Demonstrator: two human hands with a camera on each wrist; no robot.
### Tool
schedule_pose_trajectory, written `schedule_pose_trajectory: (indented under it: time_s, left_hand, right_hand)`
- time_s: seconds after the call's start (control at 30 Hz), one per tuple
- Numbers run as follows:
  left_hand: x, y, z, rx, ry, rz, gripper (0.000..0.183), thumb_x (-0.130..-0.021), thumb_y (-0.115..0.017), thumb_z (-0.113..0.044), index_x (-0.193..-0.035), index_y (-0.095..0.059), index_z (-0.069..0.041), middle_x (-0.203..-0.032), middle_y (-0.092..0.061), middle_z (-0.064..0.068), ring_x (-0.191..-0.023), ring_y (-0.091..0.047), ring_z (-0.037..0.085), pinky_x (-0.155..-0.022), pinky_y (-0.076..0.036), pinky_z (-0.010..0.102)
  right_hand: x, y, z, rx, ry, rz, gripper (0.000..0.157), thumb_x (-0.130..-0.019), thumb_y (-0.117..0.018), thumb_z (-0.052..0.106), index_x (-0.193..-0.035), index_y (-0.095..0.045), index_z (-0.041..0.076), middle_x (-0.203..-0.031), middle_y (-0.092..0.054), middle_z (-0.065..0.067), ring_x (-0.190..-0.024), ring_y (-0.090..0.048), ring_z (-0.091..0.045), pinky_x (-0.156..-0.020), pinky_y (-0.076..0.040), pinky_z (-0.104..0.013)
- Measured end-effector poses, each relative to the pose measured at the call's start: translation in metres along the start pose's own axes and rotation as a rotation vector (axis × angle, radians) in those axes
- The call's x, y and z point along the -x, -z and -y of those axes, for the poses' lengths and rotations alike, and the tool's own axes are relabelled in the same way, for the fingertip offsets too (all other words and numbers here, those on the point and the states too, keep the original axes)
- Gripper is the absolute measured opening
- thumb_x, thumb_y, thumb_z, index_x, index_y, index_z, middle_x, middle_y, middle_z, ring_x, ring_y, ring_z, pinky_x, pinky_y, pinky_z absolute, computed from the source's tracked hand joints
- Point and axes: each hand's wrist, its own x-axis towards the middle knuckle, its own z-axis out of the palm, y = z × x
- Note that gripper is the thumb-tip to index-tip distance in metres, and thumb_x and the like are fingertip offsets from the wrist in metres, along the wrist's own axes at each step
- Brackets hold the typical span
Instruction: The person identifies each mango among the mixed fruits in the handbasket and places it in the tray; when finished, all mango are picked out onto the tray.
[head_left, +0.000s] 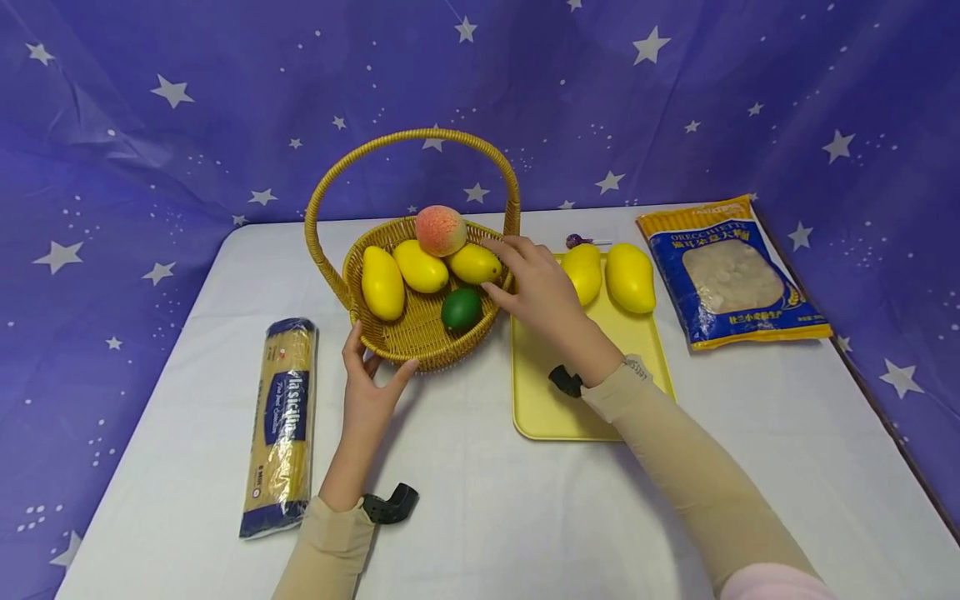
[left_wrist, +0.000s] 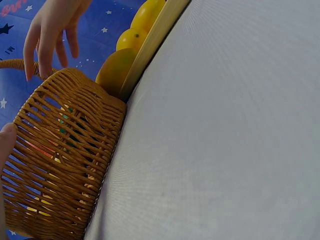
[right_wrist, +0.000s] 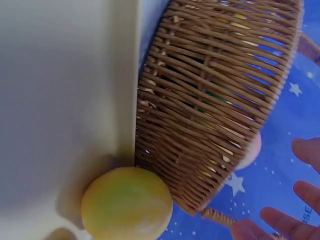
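My left hand (head_left: 371,392) rests at the front left of a woven basket (head_left: 420,354), thumb and fingers spread along its outer wall; in the left wrist view a fingertip touches the rim. Above the basket's right rim hovers my right hand (head_left: 536,287), fingers spread and holding nothing, close to a yellow mango (head_left: 476,264). Two more yellow mangoes (head_left: 382,283), a pinkish peach (head_left: 441,231) and a dark green fruit (head_left: 461,310) also lie inside. Yellow mangoes (head_left: 630,279) sit on a yellow tray (head_left: 555,417); my right hand partly hides one.
A clear pack of spaghetti (head_left: 281,425) lies left of the basket. To the tray's right is a blue and yellow orecchiette bag (head_left: 738,275). A wrapped lollipop (head_left: 577,241) lies behind the tray. The basket's tall handle (head_left: 420,133) arches over the fruit.
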Motion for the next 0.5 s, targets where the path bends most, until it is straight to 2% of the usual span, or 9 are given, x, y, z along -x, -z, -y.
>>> schedule_pose_trajectory:
  time_s: [0.17,0.33,0.5]
  left_hand:
    - [0.0,0.0,0.001,-0.004,0.003,0.003,0.092,-0.089,-0.071,-0.018,-0.155,-0.006,-0.015,-0.154,-0.018,0.021,-0.134,-0.036,0.037,-0.111,-0.029,0.049]
    - [0.0,0.0,0.001,-0.005,-0.004,0.003,0.092,-0.09,-0.071,-0.018,-0.155,-0.006,-0.015,-0.154,-0.018,0.021,-0.134,-0.035,0.037,-0.111,-0.028,0.049]
    - [-0.001,0.0,0.001,-0.005,-0.007,0.004,0.092,-0.09,-0.07,-0.017,-0.155,-0.006,-0.015,-0.154,-0.018,0.022,-0.134,-0.035,0.038,-0.111,-0.028,0.049]
  right_hand:
    - [-0.013,-0.011,0.001,0.06,0.012,0.06,0.06,-0.092,-0.064,0.038,-0.147,-0.043,0.022,-0.139,-0.045,-0.011,-0.119,-0.046,-0.033,-0.095,-0.046,-0.047]
    - [-0.024,-0.019,0.002,0.094,0.017,0.093,0.06,-0.092,-0.064,0.038,-0.146,-0.044,0.02,-0.139,-0.046,-0.012,-0.122,-0.044,-0.033,-0.095,-0.046,-0.046]
    - [-0.034,-0.024,0.003,0.117,0.008,0.118,0.059,-0.093,-0.064,0.037,-0.146,-0.043,0.022,-0.139,-0.046,-0.011,-0.121,-0.044,-0.032,-0.091,-0.048,-0.046]
